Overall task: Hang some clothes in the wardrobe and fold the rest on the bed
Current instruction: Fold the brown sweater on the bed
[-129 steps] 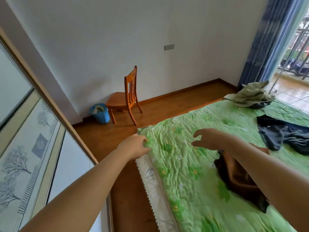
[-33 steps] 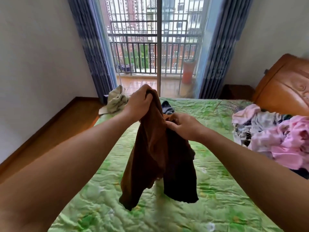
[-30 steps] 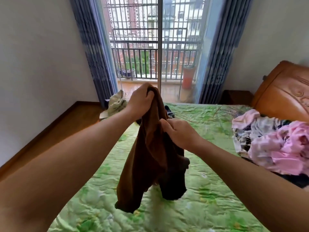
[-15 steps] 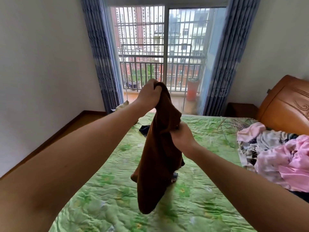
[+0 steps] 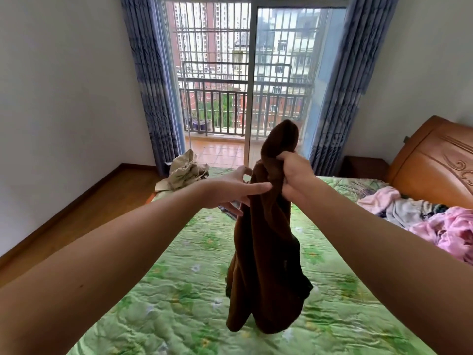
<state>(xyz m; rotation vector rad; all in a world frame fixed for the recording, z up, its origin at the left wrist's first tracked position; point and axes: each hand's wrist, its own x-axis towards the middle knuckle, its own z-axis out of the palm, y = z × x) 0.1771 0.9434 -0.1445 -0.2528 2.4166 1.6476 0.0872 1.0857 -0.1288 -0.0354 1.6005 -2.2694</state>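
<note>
One garment in play: the brown garment (image 5: 266,252) hangs from the right hand (image 5: 294,175), which is clenched round a bunched fold near its top, with a hump of cloth poking up above the fist. The long axis runs straight down. From the grip the cloth falls in a twisted column towards the near part of the bed (image 5: 179,303), and I cannot tell whether its lowest edge touches the green cover.

Now the left hand (image 5: 230,189) — released, fingers straight, holding nothing, one fingertip (image 5: 267,186) laid against the left side of the cloth just below the right fist. That is the relation that matters: all the weight sits under the right hand, and the free hand is right beside the column at nearly the same height. So it looks the better placed to find an edge or a shoulder and draw the piece out to the left. Judging by the bunching, the garment needs spreading before it can be folded or hung.

Far left on the bed lies a khaki garment (image 5: 184,172); at the right, near the headboard (image 5: 435,170), a pink and grey heap (image 5: 448,231) waits.
</note>
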